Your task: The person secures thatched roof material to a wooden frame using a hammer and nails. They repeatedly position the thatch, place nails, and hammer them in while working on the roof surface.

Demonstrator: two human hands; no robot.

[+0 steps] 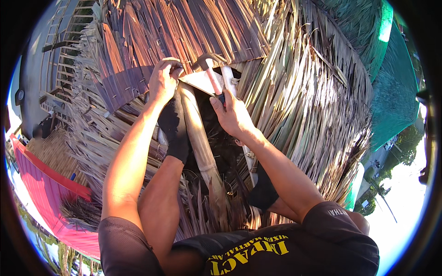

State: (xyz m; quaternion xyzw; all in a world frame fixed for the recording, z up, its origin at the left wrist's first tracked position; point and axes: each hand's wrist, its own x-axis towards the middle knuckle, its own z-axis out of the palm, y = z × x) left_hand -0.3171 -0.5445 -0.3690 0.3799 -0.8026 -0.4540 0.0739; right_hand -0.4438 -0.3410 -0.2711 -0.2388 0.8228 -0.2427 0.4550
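My right hand [233, 115] grips the handle of a claw hammer [213, 79], whose dark head lies close to the lower edge of a reddish-brown thatch panel [138, 37]. At that same edge, just left of the hammer head, the fingers of my left hand [162, 82] are pinched together. Whatever they hold is too small to make out. Below the panel's edge a pale, flat board [199, 82] shows beside the top of a bamboo pole [198, 131]. A whitish wooden strip [228, 78] stands right of the hammer handle.
Dry palm thatch [299, 115] slopes away on both sides. A dark gap [221, 152] opens beside the pole between my black-socked feet. Bamboo framework [57, 60] stands at far left, above a red roof [50, 198]. Green covering [396, 92] lies at far right.
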